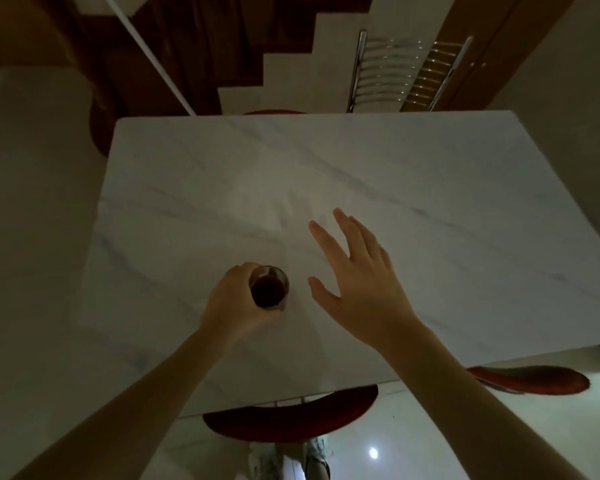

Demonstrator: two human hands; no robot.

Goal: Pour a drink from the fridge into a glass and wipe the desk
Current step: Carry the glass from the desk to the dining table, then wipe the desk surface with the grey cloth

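A clear glass (269,287) with a dark drink in it stands on the white marble desk (430,188), near the front left. My left hand (232,299) is wrapped around the glass from its left side. Just to the right of the glass, my right hand (357,275) hovers over the desk with its fingers spread and nothing in it. No bottle and no cloth are in view.
Red chair seats show under the desk's front edge (288,420) and at the right (534,379), with another at the far edge (274,112). A chrome chair back (388,71) stands beyond the desk. Glossy floor lies below.
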